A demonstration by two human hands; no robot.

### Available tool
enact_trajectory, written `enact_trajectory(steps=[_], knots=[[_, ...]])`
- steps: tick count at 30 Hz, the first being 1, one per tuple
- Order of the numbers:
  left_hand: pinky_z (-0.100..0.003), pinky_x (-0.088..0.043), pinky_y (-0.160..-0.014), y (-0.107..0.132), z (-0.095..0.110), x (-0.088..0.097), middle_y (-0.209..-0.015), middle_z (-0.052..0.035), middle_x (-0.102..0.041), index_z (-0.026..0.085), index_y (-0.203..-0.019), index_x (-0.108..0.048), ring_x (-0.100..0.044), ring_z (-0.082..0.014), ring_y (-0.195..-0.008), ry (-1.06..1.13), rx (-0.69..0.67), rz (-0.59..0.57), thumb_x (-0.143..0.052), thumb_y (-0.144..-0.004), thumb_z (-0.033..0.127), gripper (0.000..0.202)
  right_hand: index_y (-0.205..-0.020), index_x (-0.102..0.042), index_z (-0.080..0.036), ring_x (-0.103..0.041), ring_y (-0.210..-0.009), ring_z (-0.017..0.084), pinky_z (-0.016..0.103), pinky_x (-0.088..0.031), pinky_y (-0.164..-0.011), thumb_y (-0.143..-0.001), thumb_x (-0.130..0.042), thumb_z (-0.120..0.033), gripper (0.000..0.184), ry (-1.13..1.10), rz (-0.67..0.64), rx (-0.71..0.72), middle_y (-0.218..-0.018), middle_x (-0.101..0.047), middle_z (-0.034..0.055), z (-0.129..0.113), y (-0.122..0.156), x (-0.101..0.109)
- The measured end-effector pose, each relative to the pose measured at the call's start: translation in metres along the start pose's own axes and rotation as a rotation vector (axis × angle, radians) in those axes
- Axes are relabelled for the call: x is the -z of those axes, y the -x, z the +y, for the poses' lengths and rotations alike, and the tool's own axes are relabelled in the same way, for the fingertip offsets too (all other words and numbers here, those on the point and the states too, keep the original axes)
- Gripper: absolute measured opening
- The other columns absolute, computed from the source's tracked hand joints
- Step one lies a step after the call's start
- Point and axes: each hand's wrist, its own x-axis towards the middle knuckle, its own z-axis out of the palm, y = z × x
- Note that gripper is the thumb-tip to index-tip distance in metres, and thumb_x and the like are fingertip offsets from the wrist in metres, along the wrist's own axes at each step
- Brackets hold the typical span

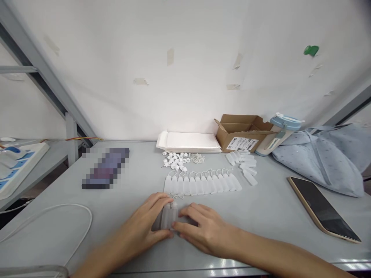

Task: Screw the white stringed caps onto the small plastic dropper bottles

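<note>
On the grey table close in front of me lie a few small translucent plastic bottles point(169, 217) side by side, with thin white cords at their necks. My left hand point(149, 218) is curled around them from the left, fingers at the tops and thumb at the bottoms. From the right, my right hand point(203, 229) touches the rightmost bottle with a fingertip, its fingers apart. Just beyond is a neat row of corded bottles point(201, 184). Behind the row are loose white caps point(175, 160), a small pile of white cords point(197, 158) and scattered uncapped bottles point(247, 170).
White padded envelopes point(189, 141) and an open cardboard box point(242, 135) stand against the wall. A blue-lidded tumbler point(276, 135), a light blue cloth bag point(321, 158) and a phone point(323, 208) are at right. At left are a white cable point(90, 216) and a pixelated object point(107, 168).
</note>
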Motion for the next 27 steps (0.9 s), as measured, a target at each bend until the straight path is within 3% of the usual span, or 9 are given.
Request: enact_trajectory(steps=[8,15,19,27], knots=[[-0.036,-0.051,-0.091,-0.002,-0.002,-0.006,-0.121,-0.0041,-0.057,0.028,-0.12,-0.05,-0.057,-0.0242,-0.109,-0.071,-0.078,0.037,-0.068,-0.073,0.024,0.051,-0.112,-0.059,-0.02,-0.055,-0.087,0.017,0.029,-0.048,-0.077,-0.092,-0.045,-0.022,0.024,-0.037,-0.039,-0.04,-0.098,-0.061,0.0086,0.002,0.001,-0.004],[-0.038,-0.051,-0.09,-0.001,-0.002,-0.012,-0.117,-0.0049,-0.059,0.027,-0.117,-0.052,-0.056,-0.0246,-0.108,-0.075,-0.072,0.097,-0.067,-0.074,0.024,0.046,-0.118,-0.056,-0.025,-0.048,-0.108,0.024,0.038,-0.044,-0.089,-0.084,-0.05,-0.055,0.046,-0.108,-0.093,-0.103,-0.121,-0.051,0.0142,0.002,0.001,-0.001],[-0.039,-0.051,-0.09,0.0,-0.003,-0.015,-0.118,-0.0056,-0.059,0.027,-0.117,-0.051,-0.056,-0.0246,-0.108,-0.065,-0.065,0.121,-0.066,-0.074,0.024,0.046,-0.119,-0.055,-0.026,-0.044,-0.115,0.026,0.04,-0.042,-0.093,-0.084,-0.05,-0.055,0.046,-0.093,-0.11,-0.119,-0.13,-0.047,0.0152,0.002,0.0,-0.002],[-0.038,-0.051,-0.09,-0.001,-0.001,-0.017,-0.116,-0.0041,-0.059,0.026,-0.114,-0.051,-0.056,-0.0234,-0.107,-0.056,-0.041,0.124,-0.066,-0.075,0.024,0.042,-0.117,-0.056,-0.025,-0.046,-0.111,0.024,0.038,-0.041,-0.093,-0.087,-0.048,-0.051,0.041,-0.134,-0.103,-0.118,-0.123,-0.05,0.0132,0.002,0.0,0.0]])
